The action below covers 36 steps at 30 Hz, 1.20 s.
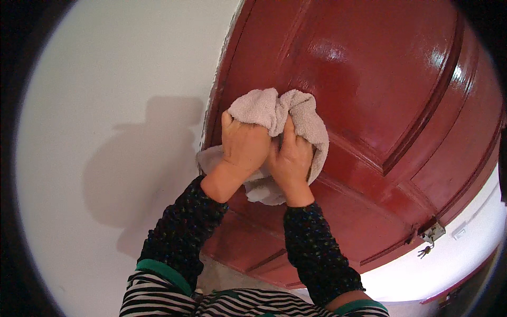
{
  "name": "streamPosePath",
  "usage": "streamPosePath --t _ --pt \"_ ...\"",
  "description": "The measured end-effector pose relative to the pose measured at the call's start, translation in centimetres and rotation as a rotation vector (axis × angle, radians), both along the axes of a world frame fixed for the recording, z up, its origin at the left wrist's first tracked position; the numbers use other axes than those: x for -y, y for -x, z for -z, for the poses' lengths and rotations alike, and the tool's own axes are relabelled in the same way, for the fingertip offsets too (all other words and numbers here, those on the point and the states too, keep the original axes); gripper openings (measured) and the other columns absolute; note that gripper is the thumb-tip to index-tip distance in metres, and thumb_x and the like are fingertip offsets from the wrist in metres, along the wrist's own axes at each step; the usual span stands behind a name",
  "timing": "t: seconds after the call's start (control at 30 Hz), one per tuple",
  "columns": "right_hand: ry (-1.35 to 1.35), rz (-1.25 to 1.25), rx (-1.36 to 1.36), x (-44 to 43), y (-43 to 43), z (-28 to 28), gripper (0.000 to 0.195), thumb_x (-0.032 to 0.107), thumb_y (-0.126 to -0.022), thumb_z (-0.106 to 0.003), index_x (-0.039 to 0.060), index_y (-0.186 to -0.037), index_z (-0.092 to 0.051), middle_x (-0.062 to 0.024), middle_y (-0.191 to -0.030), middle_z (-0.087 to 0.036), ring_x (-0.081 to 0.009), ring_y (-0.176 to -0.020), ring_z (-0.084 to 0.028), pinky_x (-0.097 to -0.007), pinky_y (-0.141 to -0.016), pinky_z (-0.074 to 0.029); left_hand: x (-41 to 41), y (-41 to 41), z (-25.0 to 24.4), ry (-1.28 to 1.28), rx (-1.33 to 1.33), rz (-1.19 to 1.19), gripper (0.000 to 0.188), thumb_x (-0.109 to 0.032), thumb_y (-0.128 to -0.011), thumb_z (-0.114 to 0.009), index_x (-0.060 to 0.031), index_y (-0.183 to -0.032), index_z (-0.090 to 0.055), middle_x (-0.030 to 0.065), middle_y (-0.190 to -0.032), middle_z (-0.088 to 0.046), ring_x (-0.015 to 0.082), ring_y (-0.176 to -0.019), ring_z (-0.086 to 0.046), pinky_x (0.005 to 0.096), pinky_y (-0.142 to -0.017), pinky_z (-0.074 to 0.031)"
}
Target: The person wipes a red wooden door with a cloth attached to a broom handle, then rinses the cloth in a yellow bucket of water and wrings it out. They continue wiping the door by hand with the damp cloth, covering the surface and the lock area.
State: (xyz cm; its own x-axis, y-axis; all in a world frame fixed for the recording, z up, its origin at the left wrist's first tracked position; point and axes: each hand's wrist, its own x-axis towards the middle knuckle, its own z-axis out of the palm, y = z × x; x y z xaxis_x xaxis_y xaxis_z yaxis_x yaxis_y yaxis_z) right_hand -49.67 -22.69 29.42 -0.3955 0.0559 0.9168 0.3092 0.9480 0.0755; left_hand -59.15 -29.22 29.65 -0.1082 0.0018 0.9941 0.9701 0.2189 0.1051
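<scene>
A bunched beige-grey terry cloth (307, 115) is between my hands and a glossy red panelled door (356, 91). My left hand (245, 142) grips the cloth on its left side, close to the door's edge, with the fingertips hidden in the folds. Close beside it, my right hand (292, 158) holds the cloth's right part, its thumb over a fold and the other fingers partly covered. Part of the cloth hangs below both hands. Dark speckled sleeve covers are on both forearms.
A white wall (99, 71) runs along the left, bearing a shadow. A metal lock (433, 231) with hanging keys (425, 251) sits on the door's far edge at lower right. Beyond it a switch plate (460, 231) is on a white wall. Some floor (225, 277) shows below the door.
</scene>
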Motion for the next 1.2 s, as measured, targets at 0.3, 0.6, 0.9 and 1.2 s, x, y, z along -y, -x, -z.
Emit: streamPosePath --t 0.3,0.6,0.9,1.2 --pt "0.023 0.083 0.113 -0.8 -3.0 0.8 0.049 0.008 -0.074 -0.059 0.0096 -0.122 -0.049 -0.0184 -0.097 -0.06 -0.0341 -0.086 -0.057 -0.0419 -0.076 -0.044 1.7 1.0 0.2 0.167 0.097 0.008 0.032 -0.009 -0.066 -0.059 -0.0056 -0.098 -0.063 0.0125 -0.094 -0.061 0.0309 -0.094 -0.052 0.0424 -0.083 -0.033" --pt "-0.044 0.061 0.069 -0.7 -2.6 1.4 0.05 0.008 -0.074 -0.059 0.0121 -0.123 -0.049 -0.0153 -0.074 -0.06 -0.0309 -0.066 -0.058 -0.0407 -0.062 -0.046 1.1 1.5 0.9 0.178 0.014 -0.046 0.024 -0.01 -0.065 -0.061 -0.0062 -0.089 -0.065 0.0119 -0.092 -0.059 0.0322 -0.089 -0.051 0.0408 -0.076 -0.034" --pt "-0.005 0.067 0.032 -0.6 -2.2 1.5 0.05 0.01 -0.075 -0.059 0.0127 -0.124 -0.048 -0.0131 -0.064 -0.058 -0.0311 -0.058 -0.056 -0.0426 -0.056 -0.044 0.7 0.4 -2.0 0.027 0.139 0.294 0.016 -0.013 -0.069 -0.063 -0.0039 -0.082 -0.064 0.0142 -0.085 -0.061 0.0343 -0.084 -0.055 0.0427 -0.075 -0.039" --pt "0.107 0.212 -0.219 -2.5 -9.1 3.1 0.052 0.006 -0.075 -0.058 0.0036 -0.124 -0.042 -0.0177 -0.097 -0.06 -0.0348 -0.084 -0.056 -0.0411 -0.076 -0.042 -3.4 -5.9 -0.3 0.01 0.029 0.514 0.019 -0.009 -0.071 -0.055 -0.0068 -0.088 -0.063 0.0125 -0.096 -0.06 0.0321 -0.097 -0.052 0.0433 -0.084 -0.038"
